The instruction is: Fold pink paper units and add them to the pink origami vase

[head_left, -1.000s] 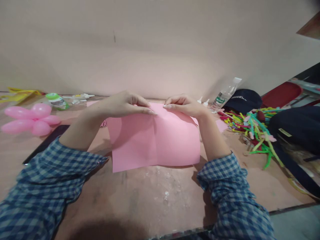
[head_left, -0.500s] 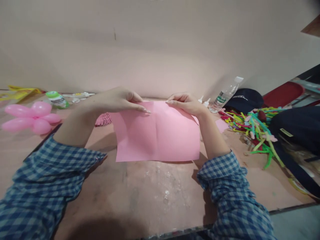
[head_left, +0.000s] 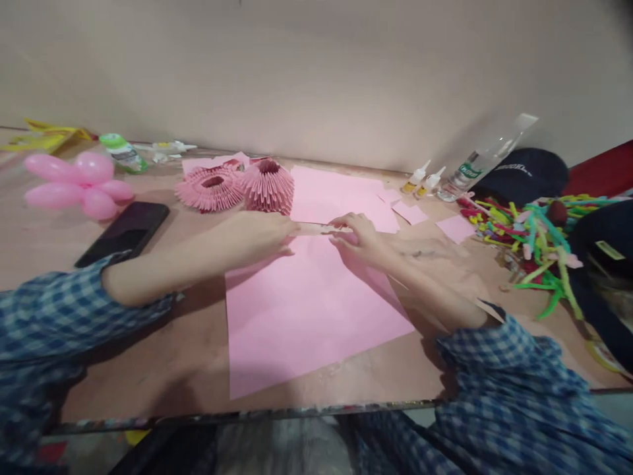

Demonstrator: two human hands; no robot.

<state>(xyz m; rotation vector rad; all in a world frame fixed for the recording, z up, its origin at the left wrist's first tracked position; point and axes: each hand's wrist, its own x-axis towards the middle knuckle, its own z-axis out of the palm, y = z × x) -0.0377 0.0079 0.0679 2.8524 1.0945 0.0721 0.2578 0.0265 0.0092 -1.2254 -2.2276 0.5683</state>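
A large pink sheet of paper (head_left: 311,316) lies spread before me, its near left corner close to the table's front edge. Holding its far edge is my left hand (head_left: 262,237), with the thumb on top and the other fingers along the edge. My right hand (head_left: 361,241) is curled over the same edge, a short gap to the right; its fingertips are somewhat blurred. Just beyond my left hand stand two folded pink paper pieces, a flat ring (head_left: 210,190) and a taller pleated one (head_left: 270,188). More pink paper (head_left: 331,191) lies behind my hands.
At left are a pink balloon flower (head_left: 82,181), a black phone (head_left: 126,231) and a green-capped bottle (head_left: 123,153). To the right stand small glue bottles (head_left: 415,179) and a clear water bottle (head_left: 482,165). Colourful pipe cleaners (head_left: 539,231) and dark caps (head_left: 527,173) lie beyond.
The pink sheet has gone from raised and upright, with a centre crease, to lying on the table. Both hands have lowered with it. My view has tilted down, showing the folded pieces and phone.
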